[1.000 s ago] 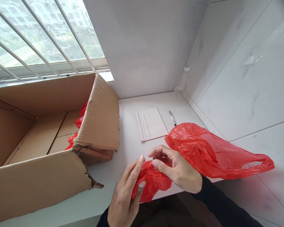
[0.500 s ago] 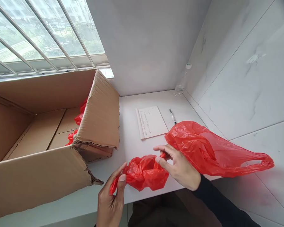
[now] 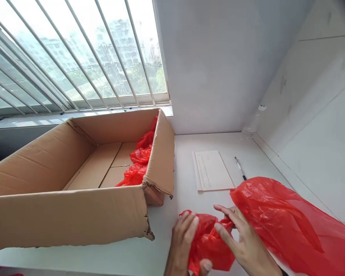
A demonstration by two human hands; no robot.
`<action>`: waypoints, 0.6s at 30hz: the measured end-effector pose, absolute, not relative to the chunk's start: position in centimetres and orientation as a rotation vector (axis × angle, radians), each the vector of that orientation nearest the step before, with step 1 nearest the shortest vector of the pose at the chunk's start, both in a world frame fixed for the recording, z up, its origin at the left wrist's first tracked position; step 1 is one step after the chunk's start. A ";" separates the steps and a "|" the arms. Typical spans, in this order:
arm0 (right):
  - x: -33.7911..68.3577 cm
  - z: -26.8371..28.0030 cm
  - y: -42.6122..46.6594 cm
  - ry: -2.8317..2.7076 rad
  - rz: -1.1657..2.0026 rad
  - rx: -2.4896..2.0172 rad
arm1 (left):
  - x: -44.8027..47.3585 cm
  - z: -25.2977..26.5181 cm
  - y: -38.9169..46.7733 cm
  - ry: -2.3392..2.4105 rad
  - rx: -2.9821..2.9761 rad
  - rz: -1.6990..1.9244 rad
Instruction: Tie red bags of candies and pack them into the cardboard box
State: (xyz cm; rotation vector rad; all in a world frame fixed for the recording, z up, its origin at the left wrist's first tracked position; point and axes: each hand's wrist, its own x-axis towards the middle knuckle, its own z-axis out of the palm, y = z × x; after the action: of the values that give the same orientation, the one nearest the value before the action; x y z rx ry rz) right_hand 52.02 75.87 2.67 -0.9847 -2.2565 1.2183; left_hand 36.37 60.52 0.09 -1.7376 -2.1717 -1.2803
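A crumpled, knotted red plastic bag is between my hands at the table's front edge. My left hand lies along its left side, fingers over the top and thumb below, closed on it. My right hand pinches a twisted bit of the same bag at its upper right between thumb and fingers. Whether anything is inside the bag, I cannot tell. A larger, loose red plastic bag lies spread out just right of my right hand.
A large open cardboard box stands at the left, with several crumpled red bags along its right inner wall. A printed white notepad, a pen and a clear plastic bottle are on the white table. A barred window is behind.
The view has swung left and up, showing more of the box and window. My left hand has gone from pinching the bag's left end to lying over its side. My right hand still pinches it.
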 end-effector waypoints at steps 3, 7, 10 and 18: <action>51.7 -1.4 74.9 -2.320 1.087 -0.905 | 35.9 -2.8 62.1 -2.018 -1.918 -1.051; 51.7 -6.1 74.5 -2.315 0.980 -0.823 | 35.0 -5.9 62.8 -1.889 -1.962 -0.910; 51.1 -6.4 74.5 -2.190 1.002 -0.908 | 34.7 -6.7 62.7 -1.954 -1.876 -0.929; 49.2 1.8 74.2 -1.929 1.118 -1.054 | 33.0 -4.1 60.6 -2.285 -1.764 -1.296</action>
State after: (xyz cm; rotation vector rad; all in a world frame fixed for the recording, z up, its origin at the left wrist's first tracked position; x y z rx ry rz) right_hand 49.21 74.24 1.79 -1.0541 -1.9294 1.1184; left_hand 32.96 60.56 -4.05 -1.7638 -2.2853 -1.2955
